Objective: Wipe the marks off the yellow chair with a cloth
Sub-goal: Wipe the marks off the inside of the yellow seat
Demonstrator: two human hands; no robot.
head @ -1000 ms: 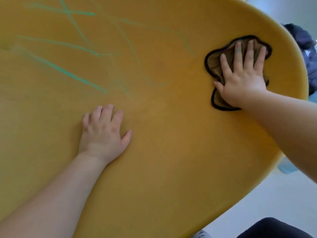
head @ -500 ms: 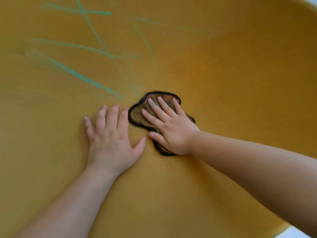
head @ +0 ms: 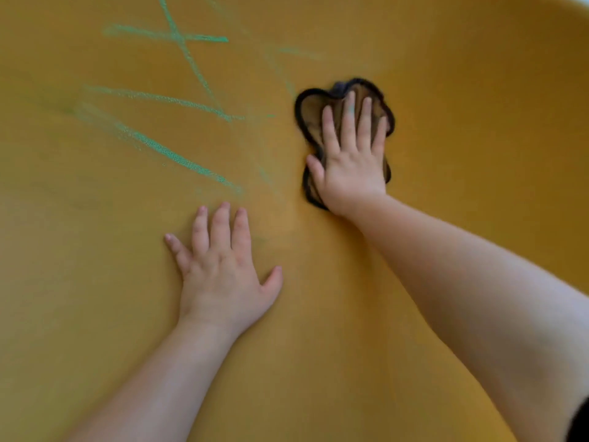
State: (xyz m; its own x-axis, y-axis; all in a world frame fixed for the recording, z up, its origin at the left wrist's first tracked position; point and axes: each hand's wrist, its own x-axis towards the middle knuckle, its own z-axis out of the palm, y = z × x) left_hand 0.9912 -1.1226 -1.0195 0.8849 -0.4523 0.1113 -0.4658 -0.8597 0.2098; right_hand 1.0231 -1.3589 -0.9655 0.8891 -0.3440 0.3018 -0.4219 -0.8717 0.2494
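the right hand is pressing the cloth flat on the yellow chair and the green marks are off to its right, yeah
Not quite. The green marks lie to the left of the right hand, not to its right. The head view shows this, and also that the hand is pressing the cloth flat on the yellow chair with straight fingers, as you said.

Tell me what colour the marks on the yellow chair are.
Green: chalky marks streak the chair, clearest at the upper left of the head view.
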